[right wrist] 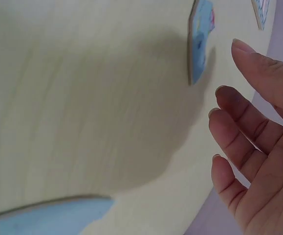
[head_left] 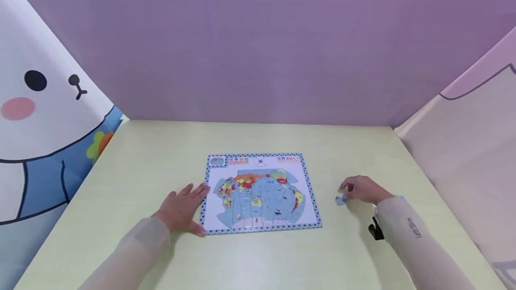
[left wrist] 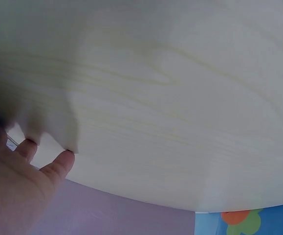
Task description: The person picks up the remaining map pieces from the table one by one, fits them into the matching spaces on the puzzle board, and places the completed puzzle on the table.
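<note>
A world-map jigsaw puzzle (head_left: 260, 191) with a dotted blue border lies flat on the table, its blue sea and coloured land pieces fitted together. My left hand (head_left: 181, 209) rests at the board's left edge with fingers spread, thumb at the near left corner. In the left wrist view, that hand's fingers (left wrist: 58, 164) are straight and apart. Right of the board, my right hand (head_left: 363, 190) hovers by a small blue puzzle piece (head_left: 340, 200). The right wrist view shows the right hand (right wrist: 258, 142) with loosely bent fingers and a gap between them and the puzzle piece (right wrist: 200, 44).
Another blue puzzle piece (right wrist: 53, 215) lies on the table, low in the right wrist view. A black wrist-camera mount (head_left: 376, 229) hangs under the right sleeve. The pale wooden table (head_left: 258, 258) is bounded by a purple backdrop (head_left: 258, 57) and printed side panels.
</note>
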Available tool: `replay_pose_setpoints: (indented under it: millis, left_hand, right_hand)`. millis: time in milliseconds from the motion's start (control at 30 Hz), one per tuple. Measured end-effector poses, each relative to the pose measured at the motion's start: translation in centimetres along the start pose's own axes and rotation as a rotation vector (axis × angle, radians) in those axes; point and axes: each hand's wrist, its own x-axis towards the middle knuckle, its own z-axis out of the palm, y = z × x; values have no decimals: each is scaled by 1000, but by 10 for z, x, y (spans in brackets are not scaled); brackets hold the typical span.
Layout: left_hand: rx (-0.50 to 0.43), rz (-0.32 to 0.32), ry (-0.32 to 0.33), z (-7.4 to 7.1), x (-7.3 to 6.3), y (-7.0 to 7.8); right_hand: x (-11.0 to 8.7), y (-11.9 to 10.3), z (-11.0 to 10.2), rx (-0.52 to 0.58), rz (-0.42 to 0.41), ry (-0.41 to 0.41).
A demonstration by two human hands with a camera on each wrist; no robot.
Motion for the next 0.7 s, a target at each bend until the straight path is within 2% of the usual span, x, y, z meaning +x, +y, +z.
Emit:
replay_pose_setpoints:
  millis: [167, 400, 533, 700]
  left_hand:
    - [-5, 9, 16, 0, -1, 0]
    - [-27, 13, 18, 0, -2, -1]
    - [-24, 13, 12, 0, -2, -2]
    - [-36, 10, -1, 0, 0, -2]
  right_hand:
    - [-8, 7, 2, -2, 31, -4]
    - [-17, 14, 11, -1, 26, 19]
    - [-21, 16, 14, 17, 92, 67]
    - [-24, 16, 18, 118, 143, 152]
